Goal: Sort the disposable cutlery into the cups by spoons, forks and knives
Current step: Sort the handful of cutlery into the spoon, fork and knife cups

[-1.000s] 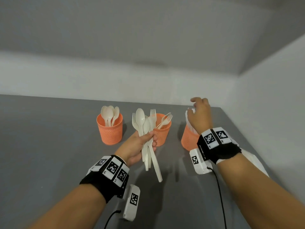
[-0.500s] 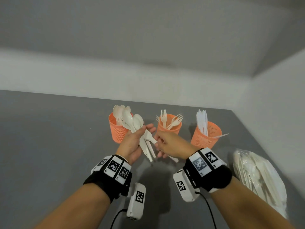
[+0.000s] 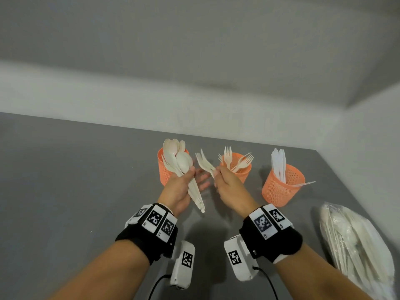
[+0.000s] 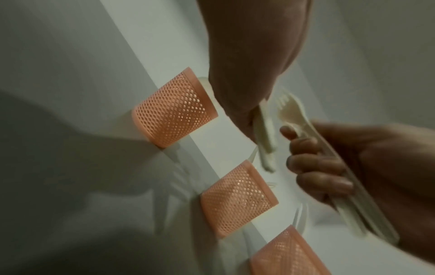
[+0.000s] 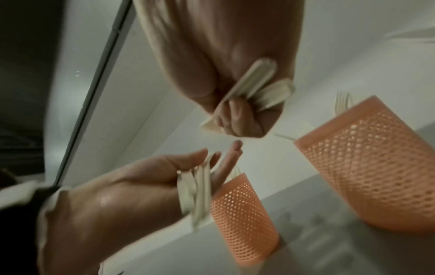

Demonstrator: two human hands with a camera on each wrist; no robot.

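Note:
Three orange mesh cups stand in a row: the spoon cup point(image 3: 165, 172), the fork cup point(image 3: 242, 169) and the knife cup point(image 3: 279, 189). My left hand point(image 3: 194, 176) hovers in front of the spoon cup, its thumb pinning a cutlery bundle point(image 3: 181, 161), mostly spoons, against the palm. In the right wrist view the bundle's handles point(image 5: 195, 195) lie across that palm. My right hand point(image 3: 218, 172) is a fist around cream forks point(image 3: 204, 162), tines up and tilted left, just beside the bundle and in front of the fork cup. Their handle ends point(image 5: 261, 81) stick out of the fist.
A clear plastic bag point(image 3: 357, 245) of more cutlery lies at the table's right edge, by the side wall. One knife point(image 3: 303, 184) leans out over the knife cup's rim. The grey table point(image 3: 75, 191) runs wide to the left; a wall stands behind the cups.
My right hand came back from the knife cup to the bundle, took hold of the forks and drew them out to the right. The left hand kept holding the bundle.

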